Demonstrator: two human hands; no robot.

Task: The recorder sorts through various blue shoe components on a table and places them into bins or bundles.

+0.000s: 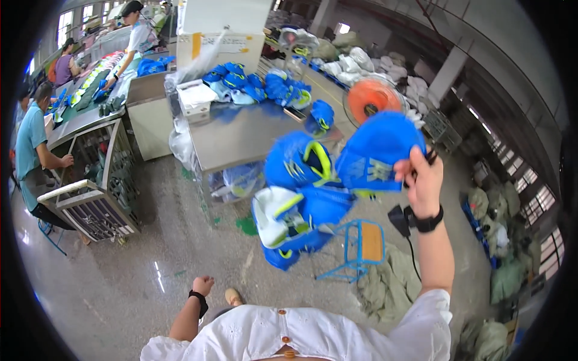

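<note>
Raised at the right, my right hand (424,177) is closed on the edge of a blue shoe upper (376,147). Several more blue shoe uppers (310,201) with yellow-green collars and white linings hang in a bunch beside it, slightly smeared by motion; how they join to the held one is hard to make out. Low on the left, my left hand (203,285) hangs over the floor with its fingers curled in and nothing visible in them. Both wrists wear black bands, and a black device with a cable (398,220) sits at the right one.
Ahead stands a metal table (241,138) with more blue uppers (235,78) and a white box (195,99). A blue-framed stool (370,242), grey-green cloth (388,283) and an orange fan (370,99) are to the right. At left, a wheeled cart (96,207) and several people.
</note>
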